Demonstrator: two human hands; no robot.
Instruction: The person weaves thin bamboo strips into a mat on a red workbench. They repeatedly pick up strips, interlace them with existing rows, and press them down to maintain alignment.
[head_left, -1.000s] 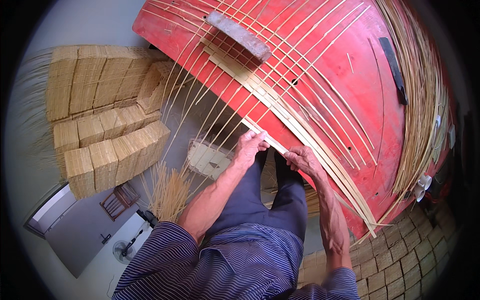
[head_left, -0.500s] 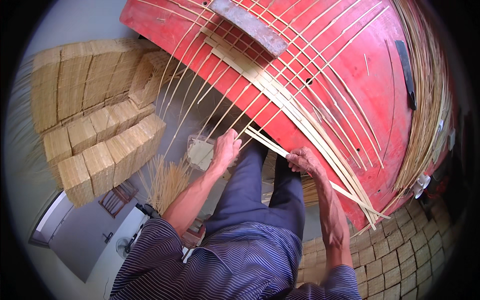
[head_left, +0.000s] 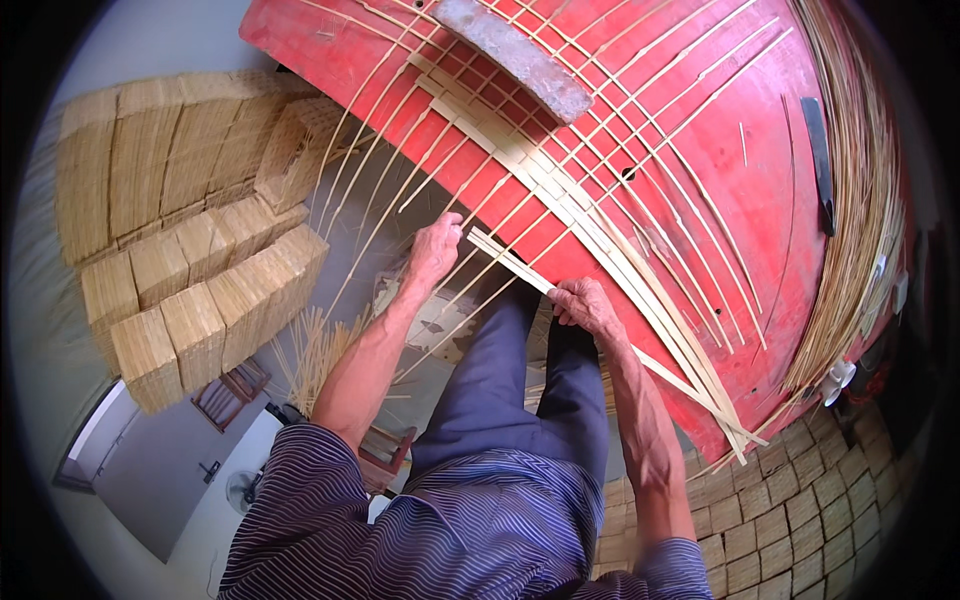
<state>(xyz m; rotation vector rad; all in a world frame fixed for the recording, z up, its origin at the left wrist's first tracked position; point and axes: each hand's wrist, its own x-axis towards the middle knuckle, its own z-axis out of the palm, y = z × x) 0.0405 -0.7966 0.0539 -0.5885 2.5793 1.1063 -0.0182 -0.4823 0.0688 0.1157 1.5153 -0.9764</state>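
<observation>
"What's the work surface?"

"A broad red desk with a smooth, scuffed top [head_left: 745,200]. Across it lies an open lattice of thin tan strips [head_left: 615,110], their ends jutting past the near left edge."

"Anything on that lattice?"

"A grey-brown, slightly curved oblong block [head_left: 515,58] sits on top. Further right there's a flat black bar [head_left: 818,165], then a thick bundle of long straw-coloured strands [head_left: 850,220] along the far right side."

"And the hands?"

"The right hand [head_left: 583,303] pinches a long, flat, pale tan strip [head_left: 512,263] by the desk's near edge. One end points up left toward the left hand [head_left: 437,245]; the other runs past the right wrist to the desk's lower right corner. The left hand is curled beyond the edge, among the jutting ends; I can't tell whether it grips one."

"What about the room?"

"On the left, stacks of tan, woven-looking, square-cornered bundles [head_left: 140,150]; at lower right, rows of similar tan blocks [head_left: 770,515]. A loose sheaf of thin yellowish sticks [head_left: 320,360] is at left, below the stacks. Lower left are a plain grey door [head_left: 150,470], a brown slatted wooden frame [head_left: 228,393] and a round fan [head_left: 240,490], partly hidden by the sleeve."
</observation>
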